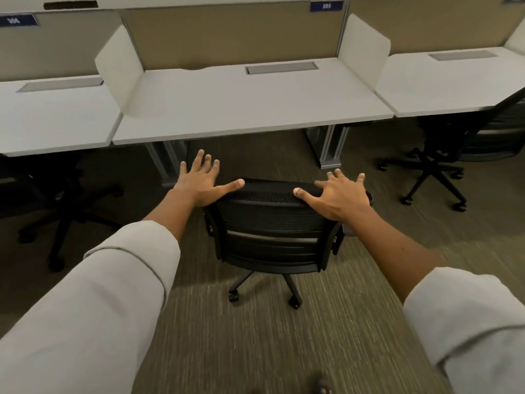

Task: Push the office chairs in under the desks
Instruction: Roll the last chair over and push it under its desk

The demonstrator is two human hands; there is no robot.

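1. Office chair, black mesh back [270, 223]: stands on the carpet in front of the middle desk [250, 109], clear of its front edge, back toward the camera. Not yet pushed in.
2. Left hand [201, 183]: fingers spread, released; thumb lies at the backrest's top left corner, no grasp.
3. Right hand [338, 194]: fingers spread, palm resting on the top right corner; unclenched.
4. Chair at left [54, 200]: base partly beneath the left desk [56, 123]; seat hidden in shadow.
5. Chair at right [460, 143]: tucked partly under the right desk [454, 86], base showing.
6. Judgement: the middle chair remains; the neighbours appear largely done.
7. Surfaces: desk tops pale, bare, each with a grey cable hatch; white side dividers; tan back panels.
8. Floor: striped brown-green carpet [326, 336].
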